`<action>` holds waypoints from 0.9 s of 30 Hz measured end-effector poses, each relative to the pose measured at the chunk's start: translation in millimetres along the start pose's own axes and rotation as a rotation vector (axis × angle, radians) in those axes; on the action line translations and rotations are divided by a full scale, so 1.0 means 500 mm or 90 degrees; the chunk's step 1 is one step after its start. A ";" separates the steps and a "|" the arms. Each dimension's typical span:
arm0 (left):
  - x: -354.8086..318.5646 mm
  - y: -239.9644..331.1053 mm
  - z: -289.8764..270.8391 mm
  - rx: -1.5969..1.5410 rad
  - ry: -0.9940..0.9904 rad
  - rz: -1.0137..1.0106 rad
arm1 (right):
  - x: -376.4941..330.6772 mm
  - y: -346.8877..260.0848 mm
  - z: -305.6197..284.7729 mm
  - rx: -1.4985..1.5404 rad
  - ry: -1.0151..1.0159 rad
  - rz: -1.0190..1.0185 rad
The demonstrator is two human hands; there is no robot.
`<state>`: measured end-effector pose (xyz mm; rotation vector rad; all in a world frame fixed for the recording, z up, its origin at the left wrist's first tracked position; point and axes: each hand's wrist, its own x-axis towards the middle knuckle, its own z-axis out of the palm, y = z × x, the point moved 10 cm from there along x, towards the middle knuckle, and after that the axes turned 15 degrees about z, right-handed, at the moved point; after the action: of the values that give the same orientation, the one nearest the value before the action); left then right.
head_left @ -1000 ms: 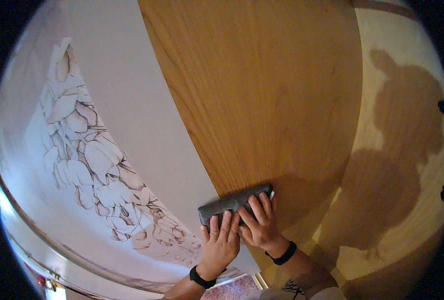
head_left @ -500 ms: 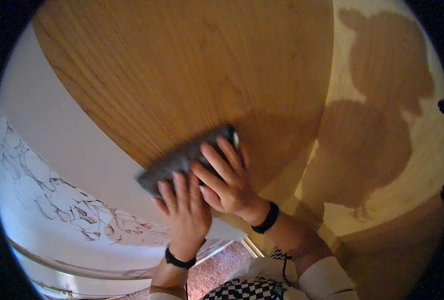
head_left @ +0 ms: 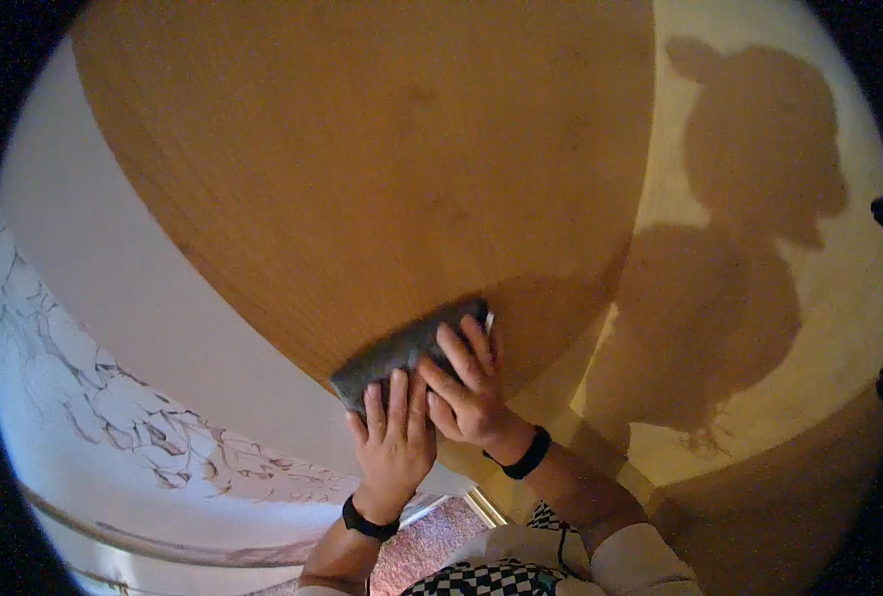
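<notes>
Both hands are on a dark grey cloth (head_left: 387,361), which looks folded into a thick pad and lies slantwise against a brown wood-grain panel (head_left: 382,149). My left hand (head_left: 397,452) presses its outstretched, slightly spread fingertips onto the cloth's near left part; the palm stays off it. To its right, my right hand (head_left: 466,392) lays its fingers over the right part, the outer ones bent round that end. A small white bit, perhaps a tag, shows beside those fingers. Each wrist wears a black band. The cloth's underside is hidden.
Left of the panel runs a pale border (head_left: 183,268), then white wall covering (head_left: 113,397) with a branching line pattern. A paler wood panel (head_left: 749,387) at the right carries my shadow. Pinkish carpet (head_left: 436,541) shows below, beside a light trim strip.
Both hands and the cloth have slid together toward me and to the right along the panel. The view has shifted slightly; the shadow sits a little lower and further left.
</notes>
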<state>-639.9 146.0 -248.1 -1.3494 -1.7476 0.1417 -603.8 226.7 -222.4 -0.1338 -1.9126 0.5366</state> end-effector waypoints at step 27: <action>0.155 -0.091 -0.108 -0.025 0.041 -0.071 | 0.190 -0.043 -0.088 -0.049 0.060 -0.088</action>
<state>-635.1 169.3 -146.0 -1.2669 -1.7746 0.0010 -598.8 253.1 -118.8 -0.0746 -1.8361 0.3574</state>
